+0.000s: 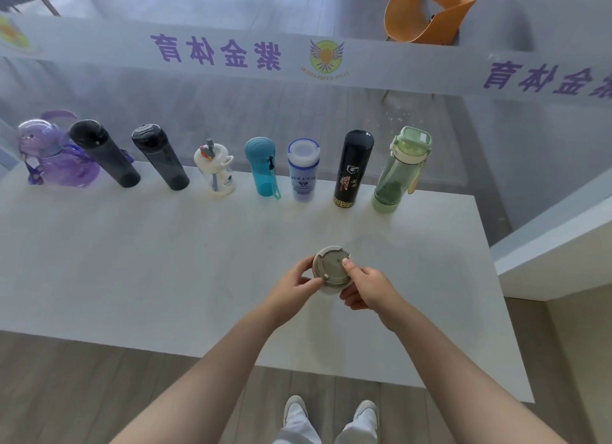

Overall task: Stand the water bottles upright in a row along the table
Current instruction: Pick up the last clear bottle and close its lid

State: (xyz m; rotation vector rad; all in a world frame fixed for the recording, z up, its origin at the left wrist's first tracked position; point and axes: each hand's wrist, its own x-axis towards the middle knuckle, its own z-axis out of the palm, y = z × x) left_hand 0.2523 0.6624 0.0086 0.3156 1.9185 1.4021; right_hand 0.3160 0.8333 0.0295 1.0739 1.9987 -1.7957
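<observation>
Beige-grey and seen lid-on from above, the held bottle (pixel 332 269) sits between both hands over the white table (pixel 132 261), near its front-centre and well apart from the row at the far edge. The left hand (pixel 291 286) curls its fingers around the left side of the lid, thumb tip touching the rim. The right hand (pixel 367 286) grips the right side, thumb pressed flat on the lid top, remaining fingers wrapped beneath. Whether the base rests on the table cannot be told from this angle.

Procedure, as judged: keep the bottle's axis vertical, carry it to the open stretch of table right of the green bottle (pixel 402 169), set the base flat in line with the others, and release only once it stands without rocking. Leave a gap so the neighbour is not knocked; the table's right edge is close there.

Eight bottles stand upright in the row: purple (pixel 56 155), two dark grey (pixel 104 154) (pixel 160 157), a small white straw bottle (pixel 217 169), teal (pixel 263 165), a blue-capped bottle (pixel 303 169) with an unreadable label, and a black flask (pixel 352 169) bearing a "G"-like emblem and small characters too fine to read.

Beyond, the glass banner (pixel 231 51) shows mirrored purple characters, apparently 紫金体育, beside a winged crest with reversed Latin lettering that cannot be read with confidence.
</observation>
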